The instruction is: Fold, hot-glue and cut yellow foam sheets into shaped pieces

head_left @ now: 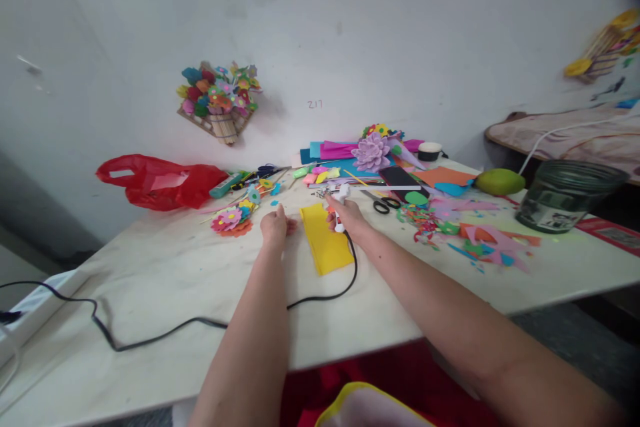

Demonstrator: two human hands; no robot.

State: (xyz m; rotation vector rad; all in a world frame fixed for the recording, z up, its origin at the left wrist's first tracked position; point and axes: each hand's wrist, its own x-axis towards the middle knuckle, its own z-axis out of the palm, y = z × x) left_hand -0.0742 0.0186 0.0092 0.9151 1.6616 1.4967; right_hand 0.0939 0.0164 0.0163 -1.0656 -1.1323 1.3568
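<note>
My right hand is wrapped round a white hot glue gun with a long white glue stick jutting out of its back. The gun's nozzle points left, over the far end of a folded yellow sheet lying on the table. From the grip a black cord loops down and runs left beneath my left arm. My left hand is just left of the yellow sheet, its fingers curled with the thumb up. Whatever they hold, if anything, is hidden. Colourful paper flowers lie to its left.
Black-handled scissors, a phone and paper scraps lie to the right, near a dark glass jar and a green fruit. A red plastic bag sits back left. A power strip lies at the left edge.
</note>
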